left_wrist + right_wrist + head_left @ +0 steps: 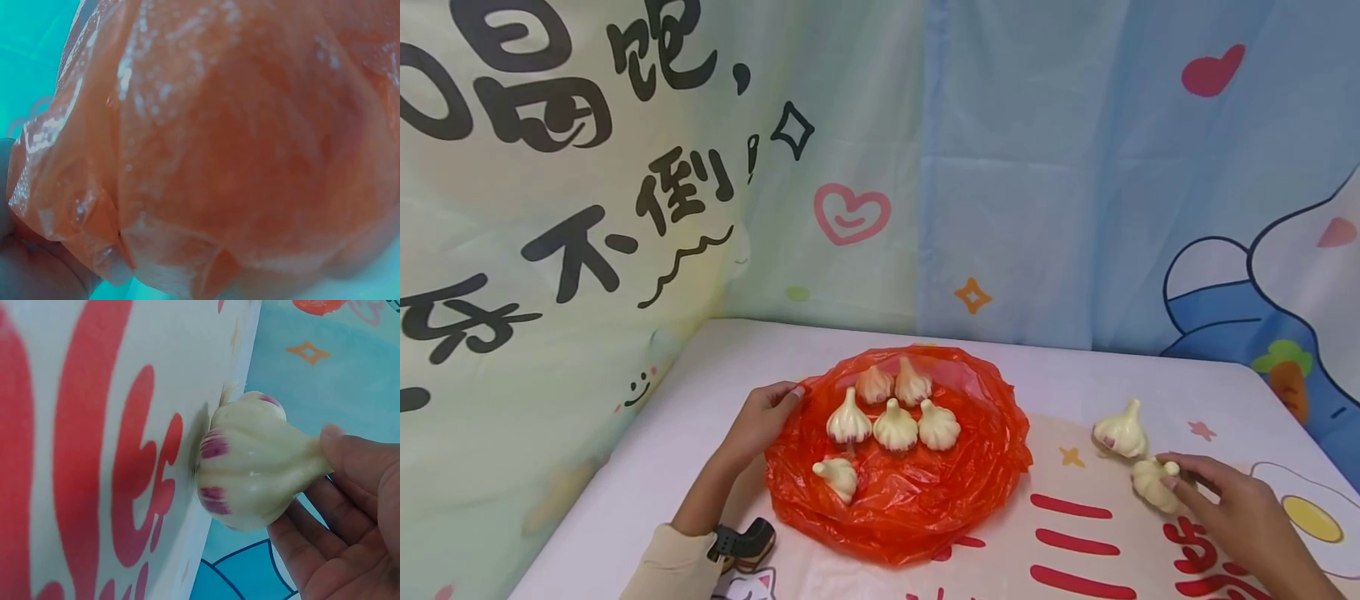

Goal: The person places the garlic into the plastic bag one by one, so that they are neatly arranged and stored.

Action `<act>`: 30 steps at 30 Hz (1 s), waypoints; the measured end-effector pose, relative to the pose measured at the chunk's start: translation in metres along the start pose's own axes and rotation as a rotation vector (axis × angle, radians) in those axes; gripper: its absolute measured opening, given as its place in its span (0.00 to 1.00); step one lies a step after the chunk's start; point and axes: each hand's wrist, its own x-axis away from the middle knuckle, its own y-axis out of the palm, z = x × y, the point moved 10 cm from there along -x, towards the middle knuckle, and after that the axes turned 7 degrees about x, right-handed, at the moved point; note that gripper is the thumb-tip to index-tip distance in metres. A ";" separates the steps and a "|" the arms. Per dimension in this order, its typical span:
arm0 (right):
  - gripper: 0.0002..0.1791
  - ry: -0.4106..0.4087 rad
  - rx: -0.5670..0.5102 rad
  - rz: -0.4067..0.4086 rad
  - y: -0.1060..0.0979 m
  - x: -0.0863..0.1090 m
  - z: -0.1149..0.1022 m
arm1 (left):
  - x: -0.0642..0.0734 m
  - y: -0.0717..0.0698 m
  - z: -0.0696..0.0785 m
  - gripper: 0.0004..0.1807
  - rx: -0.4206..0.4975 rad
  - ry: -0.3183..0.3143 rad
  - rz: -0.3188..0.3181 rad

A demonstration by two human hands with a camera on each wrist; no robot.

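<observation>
On the table lies a red plastic bag (910,500), spread open in a round shape with several garlic bulbs (895,426) inside. My left hand (767,421) pinches the bag's left rim between thumb and fingers; the left wrist view is mostly filled by the bag's crinkled red film (237,137). At the right, my right hand (1228,500) pinches a garlic bulb (247,465) by its stem, the bulb's purple-marked base right at the table surface. Just behind it another garlic bulb (1122,432) rests on the table, close beside the held one.
The table (647,467) has a printed cover with red lettering and a fried-egg picture. Printed cloth curtains (1015,167) stand along the back and left. A black strap device (743,543) sits on the left wrist, near the bag's edge.
</observation>
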 end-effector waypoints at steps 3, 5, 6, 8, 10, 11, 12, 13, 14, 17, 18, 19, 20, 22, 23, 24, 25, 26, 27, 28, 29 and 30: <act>0.23 0.002 0.008 0.034 -0.006 0.000 -0.001 | 0.000 0.000 0.001 0.15 -0.009 0.003 0.005; 0.22 0.000 -0.002 0.053 -0.010 0.001 -0.002 | -0.001 -0.001 0.001 0.15 -0.013 0.000 0.010; 0.22 0.004 -0.007 0.061 -0.011 0.001 -0.002 | -0.001 -0.001 0.001 0.15 -0.016 -0.002 0.013; 0.22 0.013 -0.021 0.070 -0.014 0.002 -0.001 | -0.001 -0.002 0.000 0.15 -0.016 -0.005 0.015; 0.22 0.025 -0.038 0.077 -0.016 0.003 -0.001 | -0.001 -0.001 0.000 0.16 -0.013 -0.008 0.012; 0.22 0.029 -0.047 0.079 -0.016 0.003 -0.002 | -0.001 -0.001 0.000 0.16 -0.012 -0.009 0.010; 0.22 0.033 -0.049 0.079 -0.017 0.004 -0.003 | -0.001 -0.001 0.000 0.16 -0.013 -0.010 0.010; 0.22 0.030 -0.054 0.084 -0.018 0.005 -0.004 | -0.001 -0.001 -0.001 0.16 -0.013 -0.010 0.009; 0.22 0.025 -0.060 0.089 -0.019 0.006 -0.006 | -0.001 0.000 -0.001 0.16 -0.013 -0.011 0.009; 0.22 -0.003 -0.078 0.114 -0.023 0.010 -0.014 | 0.000 0.000 -0.001 0.16 -0.017 -0.010 0.011; 0.22 -0.014 -0.086 0.121 -0.024 0.011 -0.017 | 0.000 0.000 -0.002 0.16 -0.017 -0.010 0.011; 0.22 -0.025 -0.095 0.128 -0.026 0.012 -0.021 | 0.000 0.000 -0.001 0.16 -0.016 -0.009 0.012; 0.21 -0.033 -0.102 0.132 -0.027 0.013 -0.024 | 0.000 0.000 -0.001 0.16 -0.015 -0.006 0.012; 0.21 -0.042 -0.120 0.137 -0.029 0.014 -0.029 | 0.000 0.000 -0.001 0.15 -0.012 -0.004 0.011; 0.22 -0.039 -0.133 0.136 -0.029 0.014 -0.031 | 0.000 0.000 -0.001 0.15 -0.011 -0.002 0.010; 0.22 -0.036 -0.147 0.134 -0.030 0.014 -0.033 | 0.000 0.000 -0.001 0.15 -0.010 0.000 0.009; 0.23 -0.034 -0.155 0.135 -0.031 0.014 -0.035 | 0.000 0.000 0.000 0.15 -0.009 0.002 0.007; 0.23 -0.032 -0.165 0.139 -0.032 0.014 -0.037 | 0.000 0.001 0.000 0.15 -0.008 0.004 0.005; 0.24 -0.031 -0.177 0.142 -0.033 0.014 -0.039 | 0.000 0.001 0.000 0.15 -0.008 0.005 0.003; 0.24 -0.032 -0.190 0.147 -0.034 0.014 -0.041 | 0.000 0.001 0.000 0.16 -0.007 0.007 0.001; 0.25 -0.035 -0.204 0.154 -0.036 0.013 -0.043 | 0.000 0.002 0.000 0.16 -0.008 0.008 -0.002; 0.25 -0.043 -0.220 0.160 -0.037 0.013 -0.045 | 0.000 0.002 0.000 0.16 -0.008 0.009 -0.003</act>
